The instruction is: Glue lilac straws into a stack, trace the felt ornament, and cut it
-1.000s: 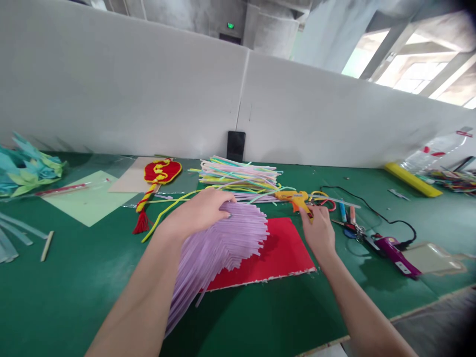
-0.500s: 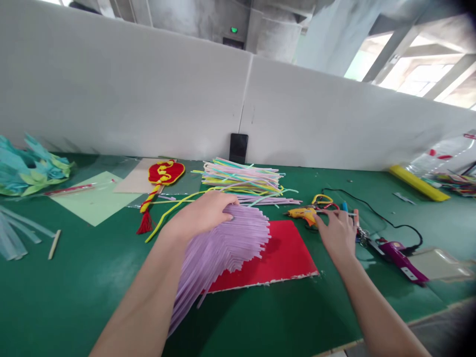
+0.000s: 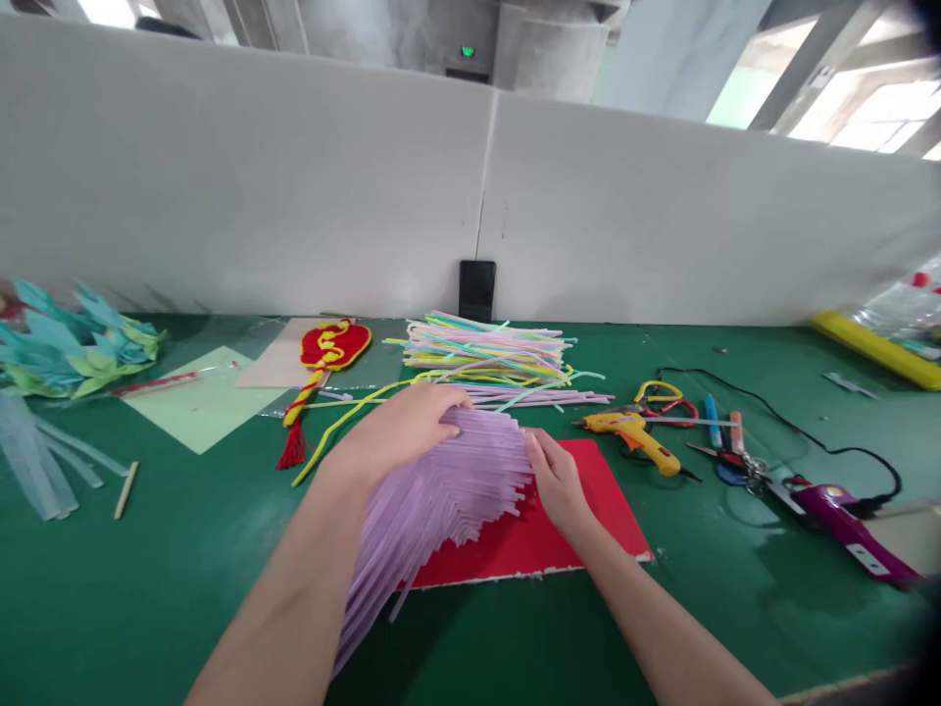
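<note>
A leaf-shaped panel of purple pipe cleaners (image 3: 441, 490), laid side by side in a V pattern, rests over a red board (image 3: 595, 500). My left hand (image 3: 408, 427) is closed on its upper left part, thumb on top and the other fingers partly hidden. At the panel's right edge, my right hand (image 3: 559, 476) has its fingers closed on the pipe cleaner ends. Just behind both hands lies a pile of pastel pipe cleaners (image 3: 485, 348). A yellow glue gun (image 3: 632, 436) lies on the table to the right of my right hand.
Beyond the glue gun lie scissors (image 3: 666, 397), a blue pen (image 3: 712, 420) and a purple corded tool (image 3: 853, 534). A red and yellow fan ornament (image 3: 334, 343), green paper (image 3: 202, 402) and teal paper flowers (image 3: 80, 338) are on the left. A black phone (image 3: 476, 289) leans against the white partition (image 3: 294, 176).
My right hand has moved left from beside the glue gun to the purple panel's right edge and closed there. The left hand keeps its hold. The view has turned slightly.
</note>
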`<action>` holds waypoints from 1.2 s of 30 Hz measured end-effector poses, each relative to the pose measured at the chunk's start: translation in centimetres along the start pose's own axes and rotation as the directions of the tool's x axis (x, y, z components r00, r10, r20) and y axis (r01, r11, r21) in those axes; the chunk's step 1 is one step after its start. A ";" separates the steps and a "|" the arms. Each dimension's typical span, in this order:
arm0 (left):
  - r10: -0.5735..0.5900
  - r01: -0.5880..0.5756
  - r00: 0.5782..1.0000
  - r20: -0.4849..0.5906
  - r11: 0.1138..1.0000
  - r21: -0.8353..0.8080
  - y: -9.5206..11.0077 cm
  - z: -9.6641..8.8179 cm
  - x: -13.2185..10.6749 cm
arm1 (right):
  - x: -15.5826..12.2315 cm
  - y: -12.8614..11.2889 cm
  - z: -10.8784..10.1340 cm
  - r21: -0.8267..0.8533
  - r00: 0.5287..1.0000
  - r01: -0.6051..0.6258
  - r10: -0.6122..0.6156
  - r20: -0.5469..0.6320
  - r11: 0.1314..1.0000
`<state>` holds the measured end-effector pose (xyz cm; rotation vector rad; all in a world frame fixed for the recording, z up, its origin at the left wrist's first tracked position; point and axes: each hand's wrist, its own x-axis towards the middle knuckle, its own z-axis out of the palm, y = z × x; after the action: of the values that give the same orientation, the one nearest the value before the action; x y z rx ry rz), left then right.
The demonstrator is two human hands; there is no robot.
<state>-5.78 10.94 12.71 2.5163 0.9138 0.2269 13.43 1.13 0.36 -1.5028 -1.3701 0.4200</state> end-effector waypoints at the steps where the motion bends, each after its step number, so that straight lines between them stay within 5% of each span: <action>1: 0.000 0.000 1.000 -0.004 1.000 -0.006 0.0 0.1 0.2 | -0.1 -0.1 0.0 0.030 1.000 -0.008 0.007 0.017 1.000; 7: -0.050 0.045 0.998 -0.038 0.993 -0.111 0.8 1.1 1.2 | -0.3 -0.5 -0.6 0.153 0.998 -0.043 0.035 0.057 0.987; 14: 0.065 -0.079 0.991 -0.117 0.990 -0.120 1.5 2.5 2.2 | -0.3 -0.9 -0.7 0.229 0.998 -0.066 0.060 0.032 0.971; 36: 0.114 -0.122 0.990 -0.087 0.988 -0.096 2.2 3.1 2.5 | -0.3 -1.2 -1.0 0.207 0.999 -0.039 0.045 -0.027 0.978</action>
<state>-1.67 9.92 10.96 2.4846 0.7644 0.4059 13.50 0.24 1.67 -1.3631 -1.2319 0.5460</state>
